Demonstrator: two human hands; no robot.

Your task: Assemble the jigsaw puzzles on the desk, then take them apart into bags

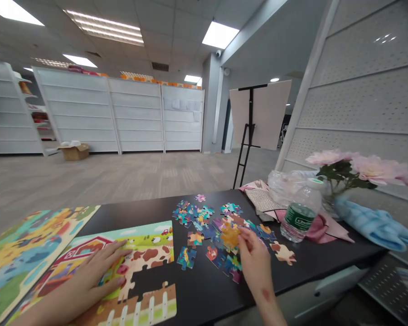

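Note:
A partly assembled farm jigsaw (146, 253) with a red barn, a cow and a white fence lies on the black table (211, 294). My left hand (98, 269) rests flat on it, fingers stretched out over the barn and cow. My right hand (255, 260) pinches an orange-yellow puzzle piece (230, 235) just above a heap of several loose colourful pieces (207, 217). More single pieces lie around that hand, one blue piece (186, 257) to its left and a brown-and-white one (284, 252) to its right.
A second finished colourful puzzle (27, 249) lies at the table's left end. At the right stand a plastic water bottle (301, 213), pink flowers in a vase (357, 170), folded cloths (370, 224) and a plastic bag. Behind are an easel, white shelving and a cardboard box (75, 151).

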